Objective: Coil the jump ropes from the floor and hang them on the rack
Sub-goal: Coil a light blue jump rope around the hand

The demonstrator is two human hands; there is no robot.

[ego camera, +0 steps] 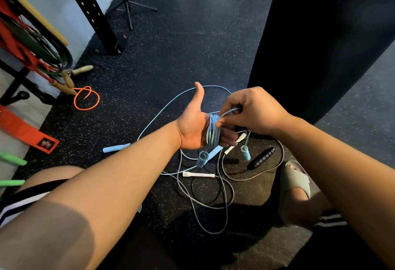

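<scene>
Blue rope [212, 133] wound round left hand [192, 126], thumb up, fingers curled on coils, right hand [252, 109] at 3 o'clock pinching its strand, rope tangle [198, 174] on floor [171, 45] at 6 o'clock

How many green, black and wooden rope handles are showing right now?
Green handles: 2
Black handles: 2
Wooden handles: 3
Total: 7

Ahead: open floor [188, 41] up to a tripod [128, 7].
Right: dark bag [320, 34] just beside.
Left: post [92, 13], rack [15, 43].
Below: ropes [197, 174] tangled underfoot.
</scene>
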